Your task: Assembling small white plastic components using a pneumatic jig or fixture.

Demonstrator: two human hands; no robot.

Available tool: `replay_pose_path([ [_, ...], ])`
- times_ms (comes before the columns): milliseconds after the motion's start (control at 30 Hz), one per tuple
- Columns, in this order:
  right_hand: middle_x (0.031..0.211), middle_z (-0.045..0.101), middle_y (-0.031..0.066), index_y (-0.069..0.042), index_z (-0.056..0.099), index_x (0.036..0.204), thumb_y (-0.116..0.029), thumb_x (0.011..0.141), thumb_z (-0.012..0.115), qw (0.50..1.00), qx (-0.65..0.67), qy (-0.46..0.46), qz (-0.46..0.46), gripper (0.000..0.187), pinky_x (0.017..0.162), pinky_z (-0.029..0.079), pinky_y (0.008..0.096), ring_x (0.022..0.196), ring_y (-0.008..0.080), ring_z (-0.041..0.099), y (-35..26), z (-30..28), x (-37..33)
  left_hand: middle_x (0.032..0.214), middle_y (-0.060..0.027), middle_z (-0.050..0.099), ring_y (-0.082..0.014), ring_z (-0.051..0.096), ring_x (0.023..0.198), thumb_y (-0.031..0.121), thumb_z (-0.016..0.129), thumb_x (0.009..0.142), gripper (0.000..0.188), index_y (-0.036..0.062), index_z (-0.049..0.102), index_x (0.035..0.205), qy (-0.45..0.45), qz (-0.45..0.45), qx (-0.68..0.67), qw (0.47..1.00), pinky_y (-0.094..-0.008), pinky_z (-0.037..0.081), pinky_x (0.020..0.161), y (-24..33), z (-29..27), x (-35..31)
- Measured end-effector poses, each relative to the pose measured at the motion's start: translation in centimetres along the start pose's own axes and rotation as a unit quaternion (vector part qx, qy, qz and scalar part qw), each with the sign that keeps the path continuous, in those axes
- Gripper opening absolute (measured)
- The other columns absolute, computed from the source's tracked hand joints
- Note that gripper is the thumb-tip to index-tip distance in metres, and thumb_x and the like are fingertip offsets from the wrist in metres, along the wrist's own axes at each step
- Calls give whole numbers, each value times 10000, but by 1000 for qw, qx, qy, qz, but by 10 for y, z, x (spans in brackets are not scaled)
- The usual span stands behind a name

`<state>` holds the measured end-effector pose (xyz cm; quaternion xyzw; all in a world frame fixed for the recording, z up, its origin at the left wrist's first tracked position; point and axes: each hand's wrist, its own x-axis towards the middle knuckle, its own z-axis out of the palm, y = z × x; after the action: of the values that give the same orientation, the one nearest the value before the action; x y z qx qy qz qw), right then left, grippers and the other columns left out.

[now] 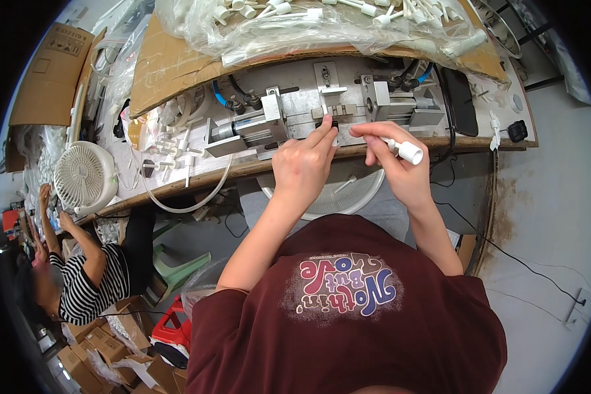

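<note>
My left hand [303,164] reaches to the middle of a metal bench fixture [302,125], its index finger stretched out and the fingertips against the small notched metal block [335,111]. A slim white stem stands right by those fingertips; the hand hides what lies under it. My right hand [404,172], just right of the fixture's middle, is closed round a white plastic tube fitting [410,153] whose wide hollow end faces me. Metal slide units, the left slide unit [256,128] and the right slide unit [400,108], flank the block.
A plastic bag of white fittings [400,16] lies on cardboard behind the fixture. Loose white parts [171,154] and a round fan [84,174] are at left. A white basket [345,197] sits below the table edge. A black phone [459,102] lies right. Another person [95,269] works at far left.
</note>
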<state>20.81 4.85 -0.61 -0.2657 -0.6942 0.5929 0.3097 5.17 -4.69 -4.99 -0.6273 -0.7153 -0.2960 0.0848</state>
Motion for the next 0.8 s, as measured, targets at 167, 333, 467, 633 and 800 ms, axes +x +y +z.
replay_pose_path([
  [167, 971, 688, 106, -43, 674, 1108, 59, 804, 604, 960, -188, 50, -201, 328, 644, 529, 300, 777, 203, 671, 10, 3, 7, 1128, -1, 709, -200, 639, 564, 160, 767, 734, 258, 100, 743, 984, 11, -12, -10, 1000, -282, 518, 566, 0, 2, 0],
  [333, 982, 680, 86, -63, 663, 1106, -33, 777, 645, 895, -357, 82, -253, 331, 674, 535, 330, 818, 245, 678, 20, 2, 5, 1089, -55, 719, -212, 649, 577, 167, 783, 739, 267, 88, 742, 991, 3, -70, -166, 984, -285, 527, 572, -2, -12, 3],
  [467, 1012, 670, 76, -61, 663, 1097, -104, 760, 640, 839, -446, 62, -305, 341, 658, 524, 339, 796, 224, 663, 26, 5, 6, 980, -87, 713, -230, 653, 682, 186, 827, 689, 321, 52, 724, 962, 34, -44, -297, 953, -323, 527, 641, 18, -53, 14],
  [633, 1040, 673, 71, -59, 619, 1236, -138, 736, 636, 816, -471, 31, -333, 506, 627, 514, 312, 754, 191, 642, 27, 19, 9, 895, -69, 670, -244, 644, 815, 183, 846, 641, 381, 46, 712, 970, 1, 76, -217, 973, -348, 504, 699, 24, -62, 12],
  [800, 1128, 677, 74, -101, 566, 1354, -124, 746, 617, 822, -465, 32, -326, 610, 611, 516, 289, 710, 170, 636, 31, 14, 9, 877, -60, 658, -227, 627, 801, 136, 815, 673, 362, 50, 710, 1008, -21, 112, -180, 977, -363, 500, 744, 30, -63, 10],
])
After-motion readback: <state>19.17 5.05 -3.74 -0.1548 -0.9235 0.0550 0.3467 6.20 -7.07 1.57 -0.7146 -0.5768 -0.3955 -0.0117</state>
